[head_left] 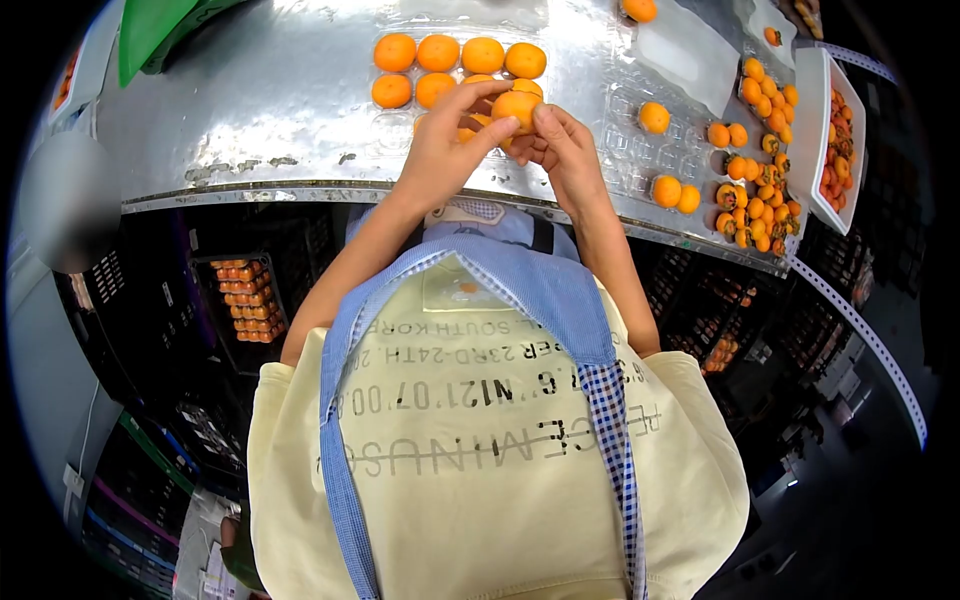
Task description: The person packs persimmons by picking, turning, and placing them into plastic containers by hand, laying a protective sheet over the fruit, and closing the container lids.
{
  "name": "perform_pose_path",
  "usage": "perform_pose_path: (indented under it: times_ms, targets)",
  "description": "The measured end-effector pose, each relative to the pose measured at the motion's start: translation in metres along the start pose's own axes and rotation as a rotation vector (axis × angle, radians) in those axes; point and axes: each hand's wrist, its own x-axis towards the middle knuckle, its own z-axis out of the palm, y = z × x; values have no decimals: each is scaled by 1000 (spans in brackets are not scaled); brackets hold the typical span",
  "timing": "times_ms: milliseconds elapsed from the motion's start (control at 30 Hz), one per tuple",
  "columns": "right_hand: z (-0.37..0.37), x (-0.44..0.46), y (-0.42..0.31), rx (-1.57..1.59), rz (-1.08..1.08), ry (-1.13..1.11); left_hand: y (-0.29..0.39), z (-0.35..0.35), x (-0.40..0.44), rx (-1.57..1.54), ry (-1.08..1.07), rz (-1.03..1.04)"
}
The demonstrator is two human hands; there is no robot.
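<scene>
One persimmon grasped by left hand and right hand, clear tray (partly hidden by them) lined with orange fruits, white crate heaped with redder ones

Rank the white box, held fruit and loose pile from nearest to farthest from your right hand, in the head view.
1. Held fruit: at the right hand.
2. Loose pile: off right.
3. White box: farther right, past the pile.

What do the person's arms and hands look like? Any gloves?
No gloves: the left hand and right hand are bare, like the forearms. The short sleeves are pale yellow. The shirt has dark letters, and blue apron straps with checks run over it.
</scene>
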Motion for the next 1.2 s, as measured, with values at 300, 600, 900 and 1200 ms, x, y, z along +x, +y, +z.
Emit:
perform_pose_path:
  times_ms: [300,600,900,1200]
  targets:
    - [4,-2,-8,-410,-364,123,-7,-12,-1,-551,-53,-408]
    - [14,1,-17,-873,-622,62,-10,-13,-3,-497,-42,-385]
    - [29,2,-14,-1032,-787,192,-2,-8,-6,-449,-72,-370]
    - [26,4,-12,-1066,-722,131,-13,-19,-5,-583,-191,-542]
